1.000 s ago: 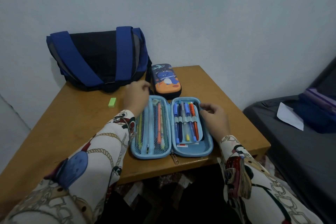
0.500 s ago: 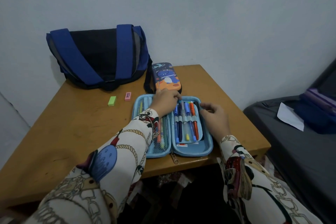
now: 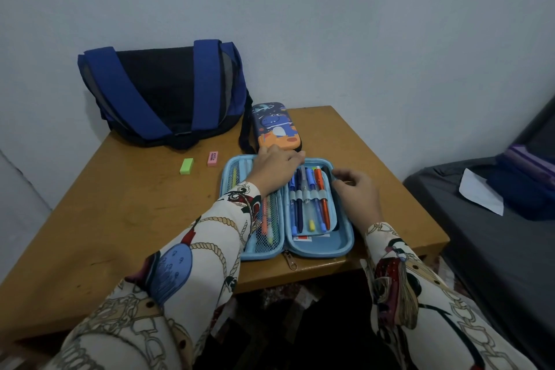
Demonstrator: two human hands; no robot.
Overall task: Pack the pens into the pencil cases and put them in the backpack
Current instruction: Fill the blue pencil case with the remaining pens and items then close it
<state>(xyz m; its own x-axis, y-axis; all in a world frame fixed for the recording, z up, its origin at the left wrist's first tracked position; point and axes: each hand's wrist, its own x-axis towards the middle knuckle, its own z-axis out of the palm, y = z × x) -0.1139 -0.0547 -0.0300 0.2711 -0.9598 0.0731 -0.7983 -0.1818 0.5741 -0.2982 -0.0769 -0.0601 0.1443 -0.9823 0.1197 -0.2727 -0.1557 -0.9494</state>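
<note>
At ten o'clock sits the backpack (image 3: 168,93). The left hand (image 3: 274,170), fingers loosely spread and flat, rests on the far edge of the open blue pencil case (image 3: 288,207). Its pens (image 3: 309,201) run twelve to six, strapped in. The right hand (image 3: 356,192), fingers curled at the case's three o'clock rim, is nearer them.

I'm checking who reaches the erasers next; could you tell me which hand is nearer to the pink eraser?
The left. The left hand lies over the open pencil case's far edge, just right of the pink eraser. The right hand is farther right, at the case's opposite side.
</note>
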